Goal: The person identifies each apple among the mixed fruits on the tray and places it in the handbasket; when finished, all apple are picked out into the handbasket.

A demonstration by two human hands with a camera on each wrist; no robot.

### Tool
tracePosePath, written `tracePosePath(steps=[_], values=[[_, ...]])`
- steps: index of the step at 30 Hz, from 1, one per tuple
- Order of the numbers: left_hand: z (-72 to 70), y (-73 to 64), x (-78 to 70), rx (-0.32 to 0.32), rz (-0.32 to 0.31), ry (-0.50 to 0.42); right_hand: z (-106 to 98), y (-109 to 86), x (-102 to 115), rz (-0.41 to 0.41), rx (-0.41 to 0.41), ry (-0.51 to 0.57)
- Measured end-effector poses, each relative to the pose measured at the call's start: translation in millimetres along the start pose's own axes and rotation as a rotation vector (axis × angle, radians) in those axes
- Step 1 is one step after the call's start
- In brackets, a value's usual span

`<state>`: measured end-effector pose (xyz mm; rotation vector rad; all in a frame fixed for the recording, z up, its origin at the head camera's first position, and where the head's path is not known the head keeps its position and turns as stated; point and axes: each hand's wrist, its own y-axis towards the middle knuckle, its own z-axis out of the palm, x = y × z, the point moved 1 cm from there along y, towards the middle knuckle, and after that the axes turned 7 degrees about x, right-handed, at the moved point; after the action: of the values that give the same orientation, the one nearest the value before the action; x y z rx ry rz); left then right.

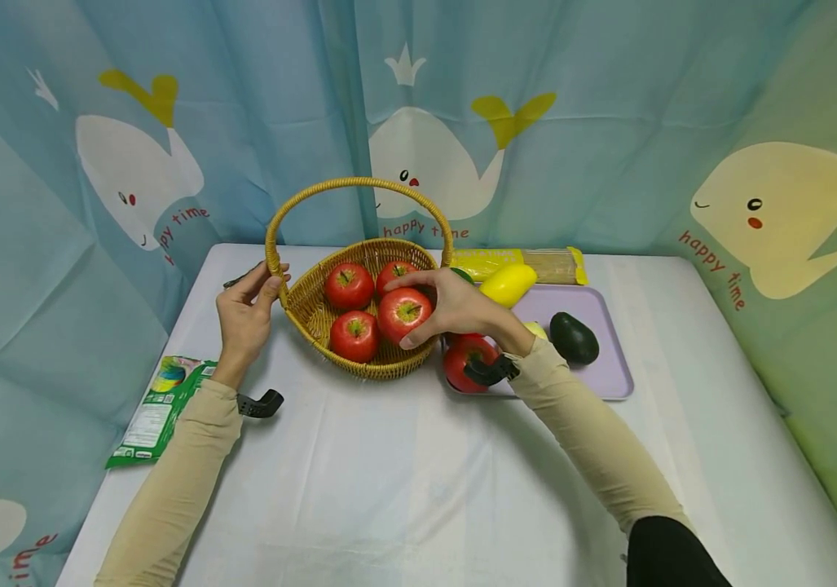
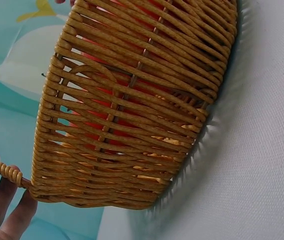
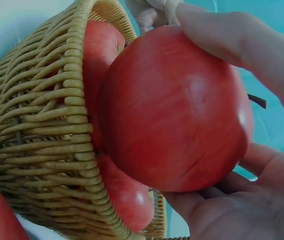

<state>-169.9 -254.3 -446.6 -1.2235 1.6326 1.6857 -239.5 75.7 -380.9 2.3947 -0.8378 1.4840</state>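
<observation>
A woven wicker basket [image 1: 381, 371] stands on the table with its tall handle [image 1: 359, 182] upright. My left hand [image 1: 244, 319] holds the left foot of that handle; its fingers [image 2: 24, 212] show behind it in the left wrist view. Between thumb and fingers, my right hand [image 1: 465, 306] grips a red apple [image 1: 403, 313] over the right part of the basket. In the right wrist view this apple [image 3: 176, 110] appears large, above the basket's rim [image 3: 82, 100]. Three other red apples, one of them at the front [image 1: 354, 336], lie inside the basket.
Right of the basket is a lilac tray [image 1: 616, 371] with a red apple [image 1: 468, 363], an avocado [image 1: 574, 338] and a yellow fruit [image 1: 508, 284]. Behind it lies a yellow pack of noodles [image 1: 550, 267]. A green packet [image 1: 161, 412] lies at left. Curtains [image 1: 301, 106] hang behind.
</observation>
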Motion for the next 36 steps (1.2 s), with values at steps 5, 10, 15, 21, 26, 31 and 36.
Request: tracePosePath(steps=[5,10,15,21,26,31,36], values=[[0.4,-0.1,-0.4,-0.001,-0.005,0.000,1,4.3,2,0.057,0.002,-0.013],[0.6,-0.7,-0.1,0.001,-0.002,-0.004,2,8.6,3,0.120,0.004,-0.008],[0.7,-0.8,-0.1,0.003,-0.002,0.002,2,11.8,3,0.198,-0.008,-0.019],[0.1,-0.2,0.0,-0.001,-0.003,-0.002,3,17.9,3,0.254,0.002,-0.043],[-0.4,-0.3,0.0,-0.003,-0.008,-0.001,5,22.7,3,0.293,0.028,-0.063],[-0.5,-0.1,-0.1,-0.008,-0.011,-0.001,7,27.2,3,0.316,0.035,-0.094],[0.1,0.2,-0.6,-0.006,-0.011,-0.004,9,30.1,4,0.335,0.040,-0.128]])
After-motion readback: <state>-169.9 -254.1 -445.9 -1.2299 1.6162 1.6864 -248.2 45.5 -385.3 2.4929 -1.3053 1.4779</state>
